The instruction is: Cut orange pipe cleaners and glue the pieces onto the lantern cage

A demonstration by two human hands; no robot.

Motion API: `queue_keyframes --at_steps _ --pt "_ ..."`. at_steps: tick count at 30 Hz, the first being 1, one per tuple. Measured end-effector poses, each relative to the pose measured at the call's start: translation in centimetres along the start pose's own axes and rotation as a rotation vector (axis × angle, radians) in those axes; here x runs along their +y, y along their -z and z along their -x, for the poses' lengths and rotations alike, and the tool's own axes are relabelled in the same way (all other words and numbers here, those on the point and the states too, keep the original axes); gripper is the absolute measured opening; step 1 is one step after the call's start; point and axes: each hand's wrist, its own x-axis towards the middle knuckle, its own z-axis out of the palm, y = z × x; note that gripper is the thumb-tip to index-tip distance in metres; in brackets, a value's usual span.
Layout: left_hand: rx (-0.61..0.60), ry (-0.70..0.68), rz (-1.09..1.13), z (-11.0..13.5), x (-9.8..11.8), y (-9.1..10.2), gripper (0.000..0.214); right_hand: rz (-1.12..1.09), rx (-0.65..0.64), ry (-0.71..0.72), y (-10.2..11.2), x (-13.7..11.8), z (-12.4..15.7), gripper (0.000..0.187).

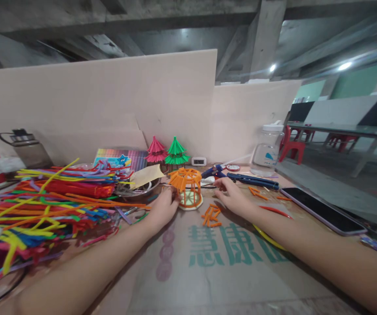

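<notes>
Two forearms [93, 264] flank one orange model pavilion [186, 176].

The orange model [186, 175] has a soft, matt look, and the cut pieces [211, 214] look the same. The pile of stems [85, 189] seems fuzzy. The bowl [149, 189] is of shiny metal; the sheet [147, 176] over it looks like matt paper. The phone's screen [322, 210] is smooth and glossy. The bottle [263, 151] is of clear plastic. The panel [93, 103] is smooth and matt, the beam [116, 22] of rough concrete.
</notes>
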Motion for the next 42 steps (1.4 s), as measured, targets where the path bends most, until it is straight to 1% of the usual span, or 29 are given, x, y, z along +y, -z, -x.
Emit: queue_keyframes --at_steps 6,11,14,17,19,22,25,27,29,32,34,36,39,42 --pt "0.001 0.041 0.003 -0.4 -0.4 0.1 0.024 -0.011 -0.008 0.010 0.1 -0.3 0.1 0.018" --pt "-0.015 0.017 0.049 -0.4 -0.4 0.2 0.032 -0.037 0.024 -0.020 -0.1 -0.2 -0.2 0.017" --pt "-0.015 -0.008 0.067 -0.4 -0.1 0.3 0.028 -0.056 0.069 -0.080 0.5 0.9 -1.2 0.019" --pt "-0.016 -0.017 0.092 -0.3 0.0 0.1 0.024 -0.054 0.138 -0.183 2.0 2.7 -2.7 0.026" --pt "-0.015 -0.025 0.143 -0.2 -0.1 0.0 0.021 -0.039 0.159 -0.238 3.0 3.8 -3.4 0.030" --pt "-0.009 -0.063 0.193 -0.1 -0.2 -0.1 0.020 -0.024 0.117 -0.271 3.7 5.0 -3.9 0.036" --pt "-0.015 -0.097 0.156 0.0 -0.2 0.0 0.026 0.006 0.044 -0.279 3.4 5.5 -4.5 0.045" --pt "-0.015 -0.107 0.136 0.1 -0.2 0.1 0.028 0.030 -0.011 -0.279 3.0 5.6 -5.1 0.047" --pt "-0.015 -0.112 0.125 0.1 -0.1 0.1 0.028 0.051 -0.074 -0.276 2.6 5.5 -6.0 0.041" --pt "-0.015 -0.119 0.114 0.1 -0.2 0.1 0.030 0.088 -0.143 -0.284 2.1 5.1 -7.2 0.024" --pt "-0.015 -0.122 0.108 0.1 -0.3 0.1 0.032 0.115 -0.154 -0.302 1.9 4.7 -7.6 0.019" --pt "-0.014 -0.123 0.096 0.2 -0.3 0.1 0.032 0.136 -0.148 -0.316 1.9 4.3 -7.7 0.018" --pt "-0.020 -0.131 0.067 0.3 -0.3 0.1 0.032 0.152 -0.142 -0.344 2.7 3.5 -7.0 0.013" --pt "-0.030 -0.147 0.047 0.3 -0.1 0.2 0.035 0.126 -0.133 -0.363 4.0 2.4 -5.5 0.023"
